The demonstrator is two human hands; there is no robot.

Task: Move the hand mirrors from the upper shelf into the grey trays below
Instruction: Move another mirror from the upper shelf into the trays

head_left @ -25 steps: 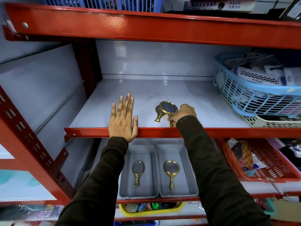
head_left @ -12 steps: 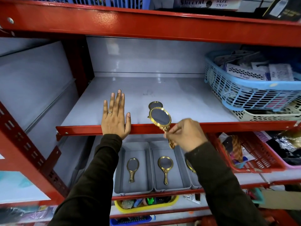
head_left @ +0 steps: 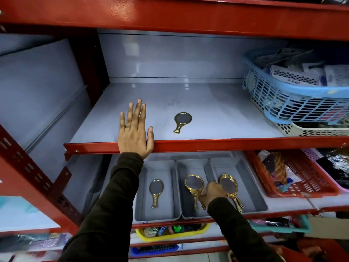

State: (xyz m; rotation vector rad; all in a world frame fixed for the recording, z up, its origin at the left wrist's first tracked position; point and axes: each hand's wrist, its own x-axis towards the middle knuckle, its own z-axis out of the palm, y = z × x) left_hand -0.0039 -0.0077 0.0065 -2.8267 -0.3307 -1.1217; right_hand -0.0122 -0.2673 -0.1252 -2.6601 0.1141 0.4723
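Note:
One gold hand mirror [head_left: 182, 122] lies alone on the upper shelf [head_left: 217, 114]. My left hand [head_left: 134, 132] rests flat and open on that shelf's red front edge, left of the mirror. On the shelf below stand three grey trays side by side. A mirror [head_left: 156, 191] lies in the left tray [head_left: 162, 170], another mirror [head_left: 194, 184] in the middle tray [head_left: 190, 165], and gold mirrors [head_left: 228, 185] in the right tray [head_left: 251, 186]. My right hand [head_left: 212, 193] is low between the middle and right trays, closed on a gold mirror handle; which head belongs to it is unclear.
A blue basket [head_left: 283, 103] of packets sits on a white basket [head_left: 311, 129] at the right of the upper shelf. A red basket [head_left: 302, 186] stands right of the grey trays. A yellow tray [head_left: 170, 235] of combs is one shelf lower.
My right hand lifted one of two mirrors off the upper shelf and carried it down to the grey trays. The left hand stayed on the shelf edge.

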